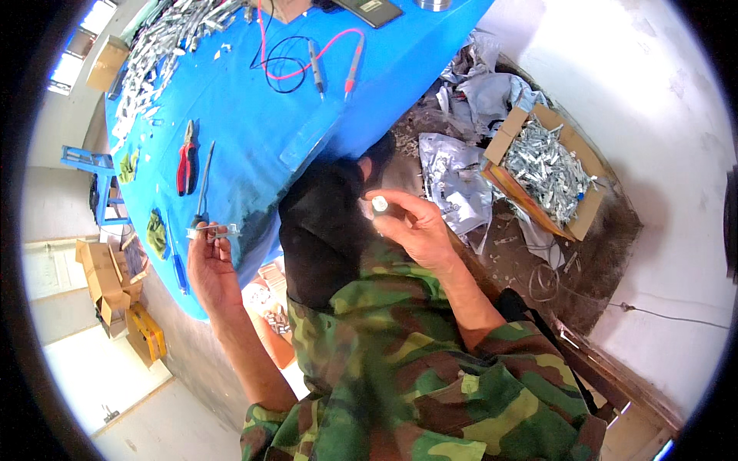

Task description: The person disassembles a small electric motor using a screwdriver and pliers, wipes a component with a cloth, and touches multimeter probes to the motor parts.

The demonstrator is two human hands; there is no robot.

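My left hand [212,269] is raised at the near left edge of the blue-covered table [254,146]. Its fingers pinch a small, clear-and-silver flat piece [224,230] whose exact kind I cannot make out. Over my lap, my right hand [419,229] holds a small white round piece [380,204] between thumb and forefinger. Just beyond the left hand lies a long-shafted screwdriver [206,178], its handle end partly hidden by the fingers. Red-handled pliers [186,163] rest beside it. A blue-handled screwdriver [179,269] lies left of the hand near the table edge.
Many small silvery parts [165,54] are heaped at the far left. Red and black test probes [354,67] lie farther back. A cardboard box [550,165] full of similar parts stands on the floor at right, beside silver bags [455,180]. A green cloth [156,234] lies at left.
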